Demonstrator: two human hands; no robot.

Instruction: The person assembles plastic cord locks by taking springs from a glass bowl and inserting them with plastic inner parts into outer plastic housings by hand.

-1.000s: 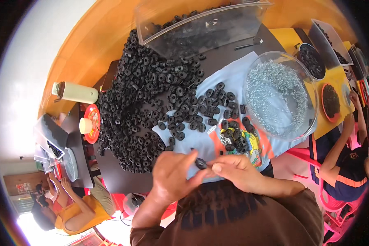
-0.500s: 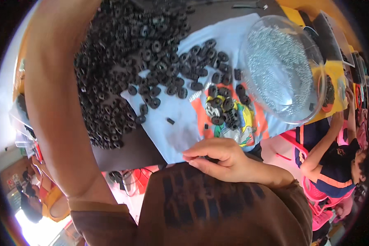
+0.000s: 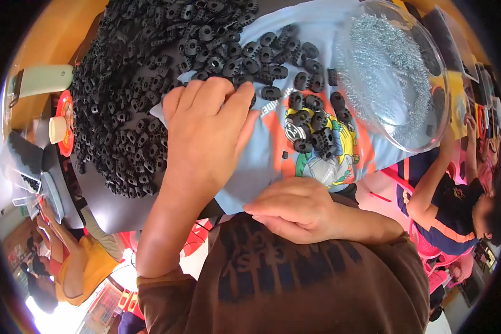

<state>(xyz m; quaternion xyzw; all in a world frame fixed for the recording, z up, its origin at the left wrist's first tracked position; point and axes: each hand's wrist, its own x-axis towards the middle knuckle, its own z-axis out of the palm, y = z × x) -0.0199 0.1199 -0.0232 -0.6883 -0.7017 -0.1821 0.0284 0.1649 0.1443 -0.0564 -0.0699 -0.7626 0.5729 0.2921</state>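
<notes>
Our left hand (image 3: 206, 131) lies flat, fingers together, fingertips touching the black toothed rings (image 3: 128, 106) heaped on the tabletop's far left part and spilling onto the light blue printed cloth (image 3: 317, 33). Our right hand (image 3: 295, 209) curls loosely shut at the cloth's near edge; we cannot tell if it holds anything. A clear bowl of metal springs (image 3: 395, 78) sits right.

Small assembly workshop. Table (image 3: 111, 206) heaped with identical black toothed plastic parts (image 3: 128, 111); clear bowl (image 3: 395, 78) of metal springs; other workers seated close by at the same table.
</notes>
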